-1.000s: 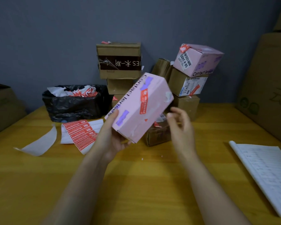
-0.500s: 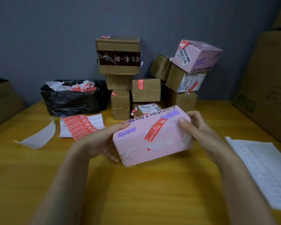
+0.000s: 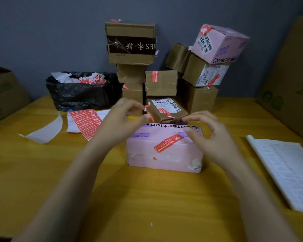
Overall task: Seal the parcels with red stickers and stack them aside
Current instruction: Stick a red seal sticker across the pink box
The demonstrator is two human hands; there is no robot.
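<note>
Pink parcel [image 3: 164, 155] sits stickered; left hand [image 3: 124, 121] and right hand [image 3: 215, 137] hover above, loosely curled, released. Far-left black bag [image 3: 80, 96] holds scraps [image 3: 89, 79].

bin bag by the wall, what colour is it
The bin bag is black, seen best in the head view.

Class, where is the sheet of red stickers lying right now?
Head view: the sheet of red stickers lies left of centre on the table, in front of the black bag, beside the left hand.
</note>
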